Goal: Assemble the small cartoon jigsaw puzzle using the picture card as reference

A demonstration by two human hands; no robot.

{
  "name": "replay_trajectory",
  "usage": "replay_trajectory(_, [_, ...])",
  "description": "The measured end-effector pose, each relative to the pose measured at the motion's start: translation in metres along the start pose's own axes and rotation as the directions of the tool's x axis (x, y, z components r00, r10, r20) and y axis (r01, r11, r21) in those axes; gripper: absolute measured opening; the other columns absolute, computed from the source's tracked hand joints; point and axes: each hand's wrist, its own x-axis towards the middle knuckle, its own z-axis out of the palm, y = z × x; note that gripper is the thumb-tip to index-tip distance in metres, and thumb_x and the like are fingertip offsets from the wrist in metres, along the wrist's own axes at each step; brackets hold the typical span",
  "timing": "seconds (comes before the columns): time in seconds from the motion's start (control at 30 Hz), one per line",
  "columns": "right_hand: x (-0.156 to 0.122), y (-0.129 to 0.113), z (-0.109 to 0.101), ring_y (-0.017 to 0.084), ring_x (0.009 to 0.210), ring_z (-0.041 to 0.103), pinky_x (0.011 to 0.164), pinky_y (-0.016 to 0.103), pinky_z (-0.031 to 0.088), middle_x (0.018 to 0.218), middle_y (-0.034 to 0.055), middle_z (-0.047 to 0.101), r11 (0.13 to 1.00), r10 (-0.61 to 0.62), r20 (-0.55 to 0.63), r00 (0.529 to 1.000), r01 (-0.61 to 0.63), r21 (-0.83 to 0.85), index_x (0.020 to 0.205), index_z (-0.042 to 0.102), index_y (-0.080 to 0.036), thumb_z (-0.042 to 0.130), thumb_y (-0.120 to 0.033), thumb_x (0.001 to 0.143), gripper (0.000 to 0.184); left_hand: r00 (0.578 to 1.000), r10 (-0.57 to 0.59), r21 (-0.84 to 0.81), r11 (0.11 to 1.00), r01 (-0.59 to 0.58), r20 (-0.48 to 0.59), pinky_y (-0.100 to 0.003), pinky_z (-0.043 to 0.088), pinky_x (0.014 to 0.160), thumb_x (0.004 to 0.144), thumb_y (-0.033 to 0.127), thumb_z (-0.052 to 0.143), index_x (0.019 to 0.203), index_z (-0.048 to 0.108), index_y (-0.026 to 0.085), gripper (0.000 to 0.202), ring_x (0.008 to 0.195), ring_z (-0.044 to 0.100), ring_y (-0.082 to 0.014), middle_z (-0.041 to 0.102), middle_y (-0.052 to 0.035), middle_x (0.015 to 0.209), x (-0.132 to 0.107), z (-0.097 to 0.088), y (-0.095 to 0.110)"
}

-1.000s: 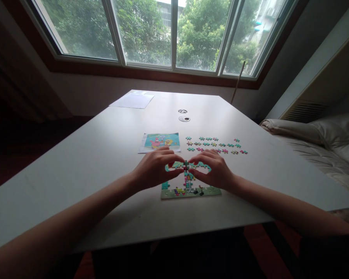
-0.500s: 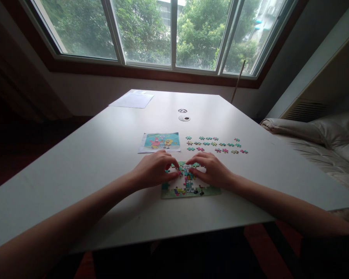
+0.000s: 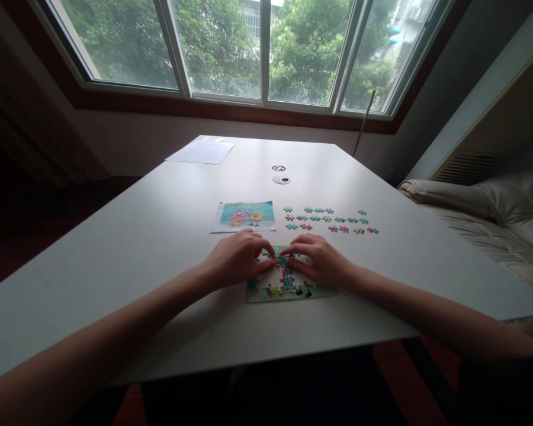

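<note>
A jigsaw puzzle [image 3: 293, 294] in a flat frame lies on the table before me, its border and a middle column of pieces filled in, with pale backing showing either side. My left hand [image 3: 237, 255] reaches over its left part, thumb and forefinger closed on a small pinkish puzzle piece [image 3: 276, 261] beside the middle column. From the other side my right hand [image 3: 322, 258] rests over the puzzle's upper right. Its fingers are bent and apart from the thumb, with the tips at the top of the middle column. Both hands hide parts of the puzzle.
A cartoon reference picture [image 3: 247, 216] lies beyond my left hand. Several loose puzzle pieces [image 3: 327, 219] are laid out in rows to its right. White sheets [image 3: 202, 151] lie at the far left of the white table [image 3: 182, 204], and two round openings [image 3: 281, 180] sit near its far middle.
My right forefinger has moved slightly left and down, toward the piece at my left fingertips. My left hand has barely moved.
</note>
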Motion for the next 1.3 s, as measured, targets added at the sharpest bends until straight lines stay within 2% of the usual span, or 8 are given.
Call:
replay_trajectory(0.27, [0.0, -0.001, 0.0, 0.015, 0.079, 0.055, 0.076, 0.032, 0.042, 0.09, 0.006, 0.062, 0.999, -0.005, 0.02, 1.0, 0.006, -0.038, 0.101, 0.067, -0.024, 0.054, -0.026, 0.086, 0.02, 1.0, -0.014, -0.013, 1.0, 0.015, 0.015, -0.025, 0.037, 0.057, 0.077, 0.033, 0.062, 0.086, 0.07, 0.026, 0.014, 0.072, 0.055, -0.018, 0.063, -0.001, 0.071, 0.0, 0.0, 0.002])
replay_trajectory(0.6, [0.0, -0.001, 0.001, 0.016, 0.082, 0.055, 0.078, 0.033, 0.042, 0.09, 0.0061, 0.062, 0.998, -0.017, 0.02, 1.0, 0.018, -0.054, 0.101, 0.066, -0.023, 0.053, -0.026, 0.086, 0.02, 0.999, -0.001, 0.045, 0.999, 0.003, -0.044, -0.023, 0.034, 0.052, 0.079, 0.032, 0.061, 0.082, 0.071, 0.026, 0.012, 0.069, 0.054, -0.0166, 0.062, -0.0013, 0.067, 0.0, 0.003, 0.005])
replay_trajectory(0.87, [0.001, -0.003, -0.001, 0.017, 0.082, 0.057, 0.08, 0.035, 0.042, 0.09, 0.0065, 0.063, 0.995, -0.043, 0.046, 0.998, 0.047, -0.088, 0.101, 0.066, -0.022, 0.052, -0.026, 0.088, 0.02, 1.0, -0.025, 0.055, 0.998, 0.025, -0.004, -0.023, 0.034, 0.052, 0.08, 0.03, 0.061, 0.081, 0.071, 0.025, 0.012, 0.071, 0.055, -0.0177, 0.064, -0.0014, 0.069, 0.0, 0.003, 0.007])
replay_trajectory(1.0, [0.002, 0.001, -0.01, 0.017, 0.085, 0.057, 0.081, 0.035, 0.044, 0.092, 0.0071, 0.065, 0.997, -0.069, 0.046, 0.997, 0.07, -0.037, 0.104, 0.064, -0.02, 0.049, -0.024, 0.089, 0.022, 1.0, -0.02, 0.043, 0.999, 0.021, -0.014, -0.024, 0.038, 0.054, 0.081, 0.035, 0.06, 0.087, 0.07, 0.024, 0.016, 0.07, 0.055, -0.0178, 0.063, -0.0017, 0.066, 0.001, -0.002, 0.004])
replay_trajectory(1.17, [-0.001, 0.018, -0.032, 0.018, 0.092, 0.058, 0.081, 0.033, 0.046, 0.096, 0.0079, 0.065, 0.999, -0.044, 0.003, 0.999, 0.044, -0.016, 0.097, 0.065, -0.018, 0.05, -0.022, 0.088, 0.018, 0.999, 0.004, 0.093, 0.996, -0.001, -0.033, -0.026, 0.043, 0.06, 0.083, 0.034, 0.054, 0.087, 0.069, 0.022, 0.02, 0.066, 0.055, -0.0154, 0.061, -0.001, 0.066, 0.001, -0.018, -0.015])
replay_trajectory(1.3, [-0.006, 0.036, -0.049, 0.017, 0.085, 0.06, 0.074, 0.031, 0.048, 0.095, 0.0072, 0.065, 0.998, 0.003, 0.145, 0.989, 0.006, -0.06, 0.094, 0.066, -0.019, 0.053, -0.026, 0.086, 0.016, 0.997, 0.034, 0.139, 0.989, -0.043, 0.067, -0.024, 0.042, 0.058, 0.082, 0.032, 0.054, 0.087, 0.07, 0.023, 0.018, 0.07, 0.056, -0.0166, 0.058, -0.0002, 0.062, 0.0, -0.028, -0.03])
